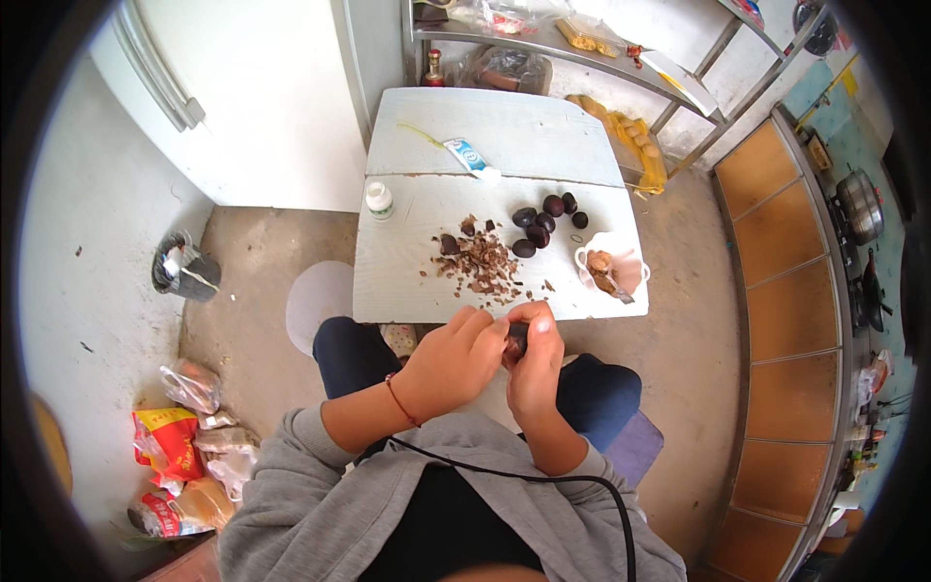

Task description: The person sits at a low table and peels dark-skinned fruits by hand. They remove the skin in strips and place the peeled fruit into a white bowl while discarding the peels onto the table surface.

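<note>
Just off the near edge of a pale wooden table (407,218), both hands meet around one dark egg-shaped food (517,340) with a brown patch. My right hand (537,364) grips it between thumb and fingers. The curled fingers of my left hand (454,356) press against its other side and hide part of it. On the table in front lies a spread of brown shell fragments (484,262). Beyond them and to the right sit several whole dark egg-shaped foods (537,236). A white scalloped bowl (631,265) with handles contains brown pieces (600,263).
A white bottle (378,200) and a blue-white tube-like packet (465,156) stand or lie on the table. Behind is a metal shelf (509,36). A waste bin (182,269) and bagged goods (171,444) are on the left floor; orange cabinets (789,320) line the right.
</note>
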`<state>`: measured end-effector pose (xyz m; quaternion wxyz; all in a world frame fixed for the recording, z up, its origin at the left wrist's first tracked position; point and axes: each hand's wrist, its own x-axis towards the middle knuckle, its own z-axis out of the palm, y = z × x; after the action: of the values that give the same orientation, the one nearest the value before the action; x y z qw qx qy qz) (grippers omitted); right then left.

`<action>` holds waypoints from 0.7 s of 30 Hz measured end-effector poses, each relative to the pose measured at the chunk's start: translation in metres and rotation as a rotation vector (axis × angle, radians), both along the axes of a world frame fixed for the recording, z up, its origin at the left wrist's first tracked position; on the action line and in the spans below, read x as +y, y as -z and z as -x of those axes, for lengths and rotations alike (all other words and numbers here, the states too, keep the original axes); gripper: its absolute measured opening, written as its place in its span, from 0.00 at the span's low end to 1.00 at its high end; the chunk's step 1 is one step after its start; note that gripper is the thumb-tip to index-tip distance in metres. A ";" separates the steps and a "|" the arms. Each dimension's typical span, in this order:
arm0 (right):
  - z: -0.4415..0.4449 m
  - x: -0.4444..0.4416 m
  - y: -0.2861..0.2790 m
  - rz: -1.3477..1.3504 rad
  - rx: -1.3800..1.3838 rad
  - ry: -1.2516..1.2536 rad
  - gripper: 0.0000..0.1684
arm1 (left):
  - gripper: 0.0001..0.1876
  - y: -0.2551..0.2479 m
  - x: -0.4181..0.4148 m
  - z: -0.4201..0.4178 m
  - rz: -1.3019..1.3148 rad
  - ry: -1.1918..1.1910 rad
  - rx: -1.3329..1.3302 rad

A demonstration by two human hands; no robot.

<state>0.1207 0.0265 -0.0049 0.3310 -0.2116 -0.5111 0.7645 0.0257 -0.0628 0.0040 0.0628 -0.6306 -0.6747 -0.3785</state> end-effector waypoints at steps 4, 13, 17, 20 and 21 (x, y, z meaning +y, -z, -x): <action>-0.006 -0.009 0.002 -0.108 0.106 0.027 0.11 | 0.21 -0.014 -0.008 0.002 0.021 0.100 0.081; -0.005 -0.017 -0.011 0.057 0.332 0.185 0.19 | 0.17 -0.020 -0.001 -0.006 -0.098 0.192 -0.018; 0.003 -0.013 -0.024 0.410 0.265 0.250 0.22 | 0.16 -0.016 0.012 -0.002 -0.094 0.217 -0.089; 0.004 0.002 -0.017 0.654 0.285 0.087 0.23 | 0.12 -0.006 0.024 0.000 -0.198 0.181 -0.303; 0.005 0.006 -0.015 0.756 0.334 0.012 0.23 | 0.10 0.003 0.029 0.000 -0.262 0.155 -0.405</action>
<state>0.1155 0.0322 0.0106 0.3128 -0.1942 -0.1322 0.9203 0.0259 -0.0339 0.0010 -0.0213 -0.5781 -0.5684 -0.5850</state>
